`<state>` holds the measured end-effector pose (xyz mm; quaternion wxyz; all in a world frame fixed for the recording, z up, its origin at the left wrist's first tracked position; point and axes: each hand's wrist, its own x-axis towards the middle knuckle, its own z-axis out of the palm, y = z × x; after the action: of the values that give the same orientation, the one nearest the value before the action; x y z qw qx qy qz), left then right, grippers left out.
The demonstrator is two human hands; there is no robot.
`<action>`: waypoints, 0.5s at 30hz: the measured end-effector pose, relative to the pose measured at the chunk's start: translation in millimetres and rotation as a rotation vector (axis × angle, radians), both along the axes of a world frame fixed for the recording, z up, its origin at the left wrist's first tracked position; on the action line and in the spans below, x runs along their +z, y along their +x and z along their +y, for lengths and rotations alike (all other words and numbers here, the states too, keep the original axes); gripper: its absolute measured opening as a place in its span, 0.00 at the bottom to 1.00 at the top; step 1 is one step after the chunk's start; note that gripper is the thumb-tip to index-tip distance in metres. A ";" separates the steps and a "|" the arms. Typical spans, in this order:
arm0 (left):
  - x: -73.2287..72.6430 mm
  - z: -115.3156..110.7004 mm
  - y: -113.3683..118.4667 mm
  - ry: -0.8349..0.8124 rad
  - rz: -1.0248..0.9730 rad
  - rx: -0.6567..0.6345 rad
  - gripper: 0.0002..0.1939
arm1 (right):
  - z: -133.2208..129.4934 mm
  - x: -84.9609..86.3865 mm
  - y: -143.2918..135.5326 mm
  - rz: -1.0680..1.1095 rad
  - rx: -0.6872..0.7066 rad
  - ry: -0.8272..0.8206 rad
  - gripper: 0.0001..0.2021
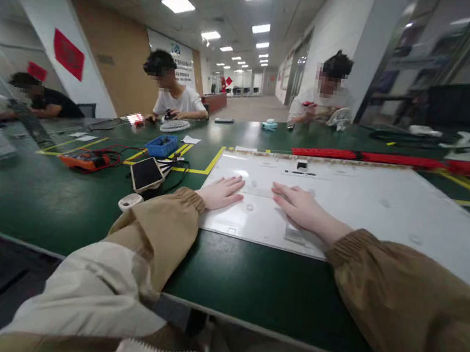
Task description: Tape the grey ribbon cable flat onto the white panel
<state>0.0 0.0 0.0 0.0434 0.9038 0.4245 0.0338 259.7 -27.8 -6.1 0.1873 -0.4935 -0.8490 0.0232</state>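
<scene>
A large glossy white panel [361,204] lies flat on the green table and runs off toward the right edge of view. My left hand [222,193] rests flat on its left end, fingers stretched out and pointing right. Opposite it, my right hand [298,206] lies palm down on the same panel with the fingers extended toward the left. A short gap of bare panel separates the fingertips. Neither hand holds anything. Just below my right hand is a small pale rectangular piece [295,233] on the panel, partly covered by the hand.
Left of the panel are a phone-like device [147,175], a blue bin [161,146], an orange multimeter [83,160] with leads and a round white object [130,202]. Red strips [393,160] lie behind the panel. Several people sit around the green table [82,219], marked with yellow tape.
</scene>
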 end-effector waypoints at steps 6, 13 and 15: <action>-3.4 1.7 -3.0 -0.007 -0.005 0.001 0.33 | 3.7 4.1 -16.0 -0.107 -0.112 0.056 0.21; -3.6 2.2 -4.5 0.001 -0.022 -0.003 0.33 | 1.4 -1.2 -9.9 -0.077 -0.071 0.130 0.21; -3.4 2.1 -4.4 0.009 -0.025 -0.006 0.33 | 0.1 -2.2 -7.7 -0.024 -0.068 0.190 0.22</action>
<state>-4.4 2.1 -3.4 0.0451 0.9048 0.4208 0.0469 252.0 -27.7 -8.3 0.2236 -0.5022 -0.8324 -0.0699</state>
